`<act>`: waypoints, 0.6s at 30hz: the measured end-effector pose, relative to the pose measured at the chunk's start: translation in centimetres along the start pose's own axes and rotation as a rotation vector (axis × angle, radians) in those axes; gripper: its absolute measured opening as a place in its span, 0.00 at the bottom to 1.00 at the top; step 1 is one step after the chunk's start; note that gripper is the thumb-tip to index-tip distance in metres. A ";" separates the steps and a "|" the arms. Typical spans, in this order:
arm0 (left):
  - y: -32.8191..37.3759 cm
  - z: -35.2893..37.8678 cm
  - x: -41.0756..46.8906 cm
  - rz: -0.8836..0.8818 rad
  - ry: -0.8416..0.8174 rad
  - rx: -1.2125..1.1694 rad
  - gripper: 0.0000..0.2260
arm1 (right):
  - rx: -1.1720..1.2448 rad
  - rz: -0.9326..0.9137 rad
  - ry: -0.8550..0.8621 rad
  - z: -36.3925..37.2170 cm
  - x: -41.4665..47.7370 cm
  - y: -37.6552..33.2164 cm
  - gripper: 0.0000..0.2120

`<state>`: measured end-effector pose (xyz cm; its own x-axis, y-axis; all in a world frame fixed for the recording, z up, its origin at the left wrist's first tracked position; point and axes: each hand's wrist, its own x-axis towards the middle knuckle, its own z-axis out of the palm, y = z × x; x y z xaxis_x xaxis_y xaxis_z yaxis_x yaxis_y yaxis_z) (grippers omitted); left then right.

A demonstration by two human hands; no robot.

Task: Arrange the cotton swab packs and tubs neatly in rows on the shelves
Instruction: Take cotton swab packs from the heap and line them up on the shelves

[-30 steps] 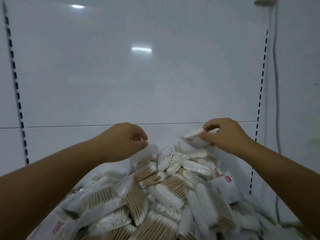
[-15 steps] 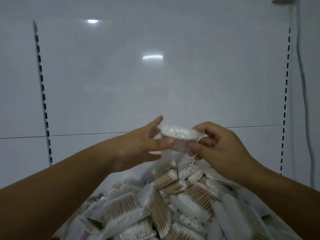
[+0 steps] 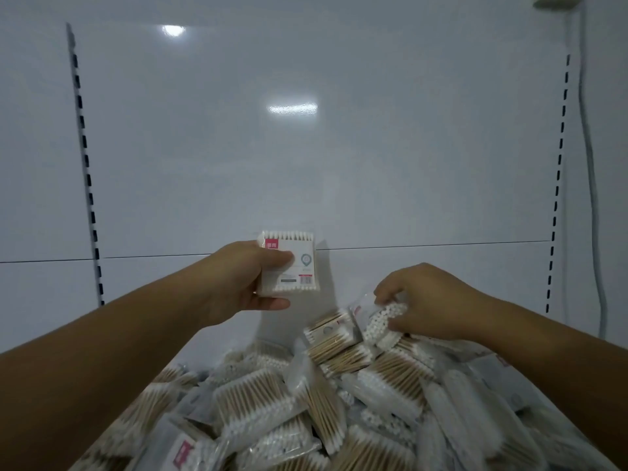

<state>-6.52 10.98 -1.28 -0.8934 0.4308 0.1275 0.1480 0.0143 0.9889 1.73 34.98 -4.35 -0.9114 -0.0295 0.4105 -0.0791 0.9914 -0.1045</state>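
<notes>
Since the head cam is all I've got, here goes: my left hand (image 3: 238, 283) holds one square swab pack (image 3: 292, 263) upright in front of the white back panel (image 3: 306, 164), thumb across its front, fingers curled behind. My right hand (image 3: 428, 300) is down at the top of the pile (image 3: 306, 402), fingers pinching a bagged pack (image 3: 384, 321) with its white tips showing. Progress-wise I'd say barely started. No row shows anywhere, and loose packs are heaped every which way below. Can't make out any tubs. Pretty much everything's left to line up.
</notes>
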 end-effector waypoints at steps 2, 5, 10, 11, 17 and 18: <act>-0.1 -0.4 0.1 -0.026 -0.002 -0.016 0.08 | 0.085 -0.019 0.099 -0.4 -0.1 0.5 0.14; -0.1 -0.8 0.3 -0.038 0.015 -0.045 0.09 | 0.240 -0.127 0.276 -0.9 -0.6 0.9 0.18; 0.2 0.5 -0.1 -0.016 -0.110 -0.143 0.15 | 0.344 -0.390 0.567 -0.8 -0.6 -0.8 0.11; 0.2 1.0 -0.3 0.001 -0.179 -0.126 0.17 | 0.343 -0.417 0.587 -0.7 -0.3 -1.6 0.11; -0.1 1.4 -1.0 0.098 -0.144 -0.054 0.04 | 0.421 -0.409 0.335 0.1 0.4 -3.7 0.24; -0.2 0.6 -1.0 0.085 -0.112 -0.065 0.06 | 0.393 -0.343 0.279 0.0 0.5 -3.5 0.24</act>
<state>-5.42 11.12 -1.61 -0.8255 0.5257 0.2055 0.1902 -0.0836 0.9782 1.59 31.48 -3.82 -0.6706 -0.2526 0.6975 -0.5427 0.8080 -0.2292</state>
